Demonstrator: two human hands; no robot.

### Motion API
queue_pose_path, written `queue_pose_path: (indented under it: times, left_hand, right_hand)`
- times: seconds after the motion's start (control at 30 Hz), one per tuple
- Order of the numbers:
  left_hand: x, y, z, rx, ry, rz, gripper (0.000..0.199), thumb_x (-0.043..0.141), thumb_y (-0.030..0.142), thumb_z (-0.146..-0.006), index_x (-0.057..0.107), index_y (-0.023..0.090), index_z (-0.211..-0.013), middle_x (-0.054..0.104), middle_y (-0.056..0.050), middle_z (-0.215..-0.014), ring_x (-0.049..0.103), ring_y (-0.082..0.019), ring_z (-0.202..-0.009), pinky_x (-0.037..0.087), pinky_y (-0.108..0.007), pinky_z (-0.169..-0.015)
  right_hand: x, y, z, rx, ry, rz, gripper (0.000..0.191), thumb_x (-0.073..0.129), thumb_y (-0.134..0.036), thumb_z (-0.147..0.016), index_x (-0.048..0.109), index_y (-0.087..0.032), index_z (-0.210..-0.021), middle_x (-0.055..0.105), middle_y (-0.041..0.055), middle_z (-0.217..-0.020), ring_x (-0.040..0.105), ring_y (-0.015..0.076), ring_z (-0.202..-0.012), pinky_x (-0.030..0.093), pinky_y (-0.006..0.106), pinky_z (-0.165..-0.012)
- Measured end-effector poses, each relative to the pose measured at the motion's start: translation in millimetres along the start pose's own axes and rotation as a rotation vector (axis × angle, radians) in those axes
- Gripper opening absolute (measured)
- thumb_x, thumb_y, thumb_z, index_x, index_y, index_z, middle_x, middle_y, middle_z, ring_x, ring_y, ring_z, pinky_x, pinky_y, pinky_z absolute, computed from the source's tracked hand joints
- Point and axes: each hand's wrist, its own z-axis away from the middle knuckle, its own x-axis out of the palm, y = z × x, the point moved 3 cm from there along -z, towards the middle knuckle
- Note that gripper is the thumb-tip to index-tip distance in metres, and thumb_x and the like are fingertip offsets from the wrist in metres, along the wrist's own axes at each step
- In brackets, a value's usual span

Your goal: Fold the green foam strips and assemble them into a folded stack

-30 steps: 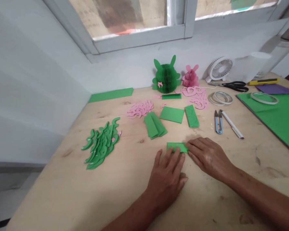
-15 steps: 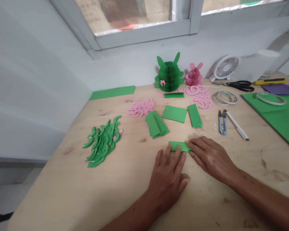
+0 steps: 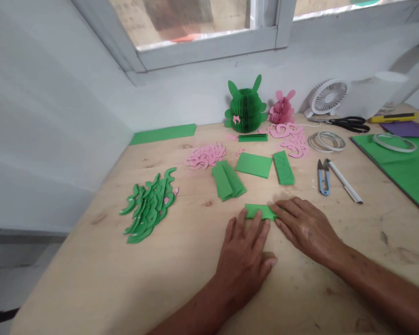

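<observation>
A small green paper strip lies flat on the wooden table. My left hand rests palm down with its fingers spread, the fingertips on the strip's near edge. From the right, my right hand lies with its fingers outstretched and their tips on the strip's right end, hiding part of it. Beyond the hands are a fanned stack of green paper pieces, a green rectangle and a narrower green piece.
Green cutouts lie left, pink cutouts behind. Green and pink paper figures stand near the wall beside a fan. Snips, a pen, scissors and tape rolls are right.
The fingertips of my left hand have shifted very slightly on the green strip. Otherwise both hands and the papers look the same.
</observation>
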Motion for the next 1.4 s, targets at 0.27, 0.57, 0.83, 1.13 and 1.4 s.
queue_pose_path:
  times: [0.27, 0.57, 0.83, 1.13, 1.4]
  left_hand:
    - [-0.7, -1.0, -1.6, -0.011, -0.016, 0.011, 0.060, 0.041, 0.049, -0.084, 0.034, 0.020, -0.137, 0.030, -0.006, -0.145, 0.019, -0.036, -0.132, 0.024, -0.053, -0.101]
    - [-1.9, -0.6, -3.1, -0.011, -0.002, -0.006, 0.060, 0.044, 0.047, -0.083, 0.036, 0.020, -0.136, 0.031, -0.007, -0.145, 0.022, -0.035, -0.131, 0.027, -0.052, -0.099]
    - [-2.5, -0.8, -3.2, -0.021, -0.011, -0.001, 0.060, 0.045, 0.047, -0.083, 0.035, 0.021, -0.136, 0.031, -0.007, -0.145, 0.022, -0.034, -0.131, 0.027, -0.051, -0.100]
    - [0.4, -1.6, -2.4, -0.038, -0.030, 0.008, 0.060, 0.040, 0.049, -0.084, 0.033, 0.022, -0.138, 0.027, -0.006, -0.146, 0.019, -0.036, -0.132, 0.026, -0.053, -0.100]
    - [-1.5, -1.9, -0.6, -0.043, -0.033, 0.027, 0.059, 0.041, 0.047, -0.085, 0.033, 0.022, -0.137, 0.029, -0.007, -0.146, 0.020, -0.035, -0.132, 0.025, -0.054, -0.101]
  right_hand:
    - [0.0, -0.2, -2.3, 0.016, -0.025, 0.014, 0.027, 0.048, -0.022, -0.087, 0.060, -0.016, -0.110, 0.063, 0.0097, -0.099, 0.053, 0.0239, -0.091, 0.040, 0.037, -0.076]
    - [-1.7, -0.8, -4.0, 0.010, -0.031, 0.007, 0.022, 0.047, -0.021, -0.087, 0.063, -0.016, -0.102, 0.062, 0.0106, -0.097, 0.052, 0.0241, -0.092, 0.039, 0.037, -0.074]
    - [-0.4, -1.7, -4.6, 0.028, -0.066, 0.012, 0.020, 0.047, -0.022, -0.087, 0.062, -0.016, -0.100, 0.061, 0.0108, -0.099, 0.051, 0.0250, -0.093, 0.039, 0.037, -0.076]
    - [0.0, -1.5, -4.9, 0.026, -0.049, 0.008, 0.021, 0.047, -0.022, -0.087, 0.062, -0.017, -0.101, 0.060, 0.0110, -0.097, 0.051, 0.0247, -0.091, 0.039, 0.037, -0.074]
    - [1.5, -1.4, -4.0, 0.019, -0.047, 0.012, 0.021, 0.046, -0.022, -0.087, 0.062, -0.017, -0.099, 0.060, 0.0110, -0.095, 0.052, 0.0247, -0.091, 0.040, 0.037, -0.073]
